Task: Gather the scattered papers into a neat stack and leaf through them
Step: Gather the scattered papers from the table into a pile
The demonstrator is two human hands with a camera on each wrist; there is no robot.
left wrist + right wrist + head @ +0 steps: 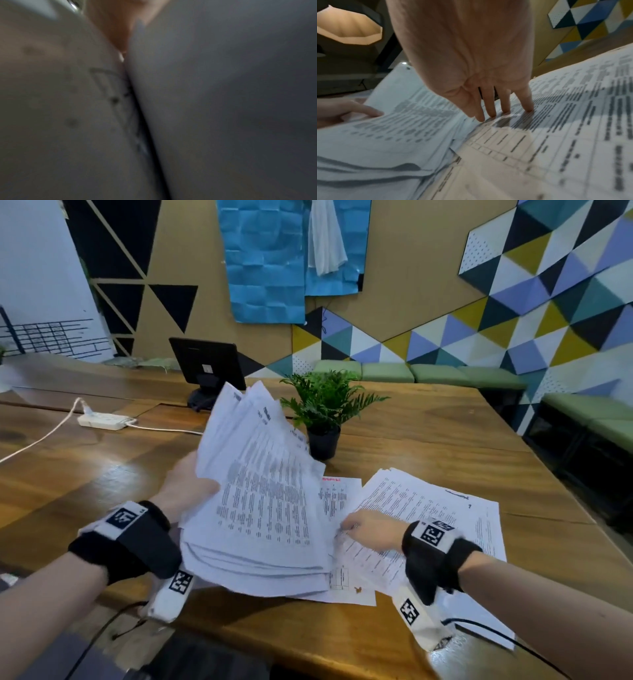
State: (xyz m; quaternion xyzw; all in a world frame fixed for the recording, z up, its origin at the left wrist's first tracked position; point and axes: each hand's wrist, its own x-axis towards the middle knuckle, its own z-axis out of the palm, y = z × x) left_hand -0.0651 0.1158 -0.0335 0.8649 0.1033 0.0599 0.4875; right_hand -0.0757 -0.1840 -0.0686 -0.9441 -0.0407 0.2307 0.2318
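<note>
Papers (263, 508) were mostly bunched up and fanned in the left hand (186, 491), which gripped their edge, just in front of the potted plant (323, 409). Right hand (371, 530) had straight fingers (491, 108) pressing the loose sheets (428, 508) on the counter (445, 426).

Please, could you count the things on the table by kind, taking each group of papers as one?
Paper groups: 2, the held bundle and the sheets lying flat
Potted plant: 1
Monitor: 1
Power strip: 1
Total: 5
</note>
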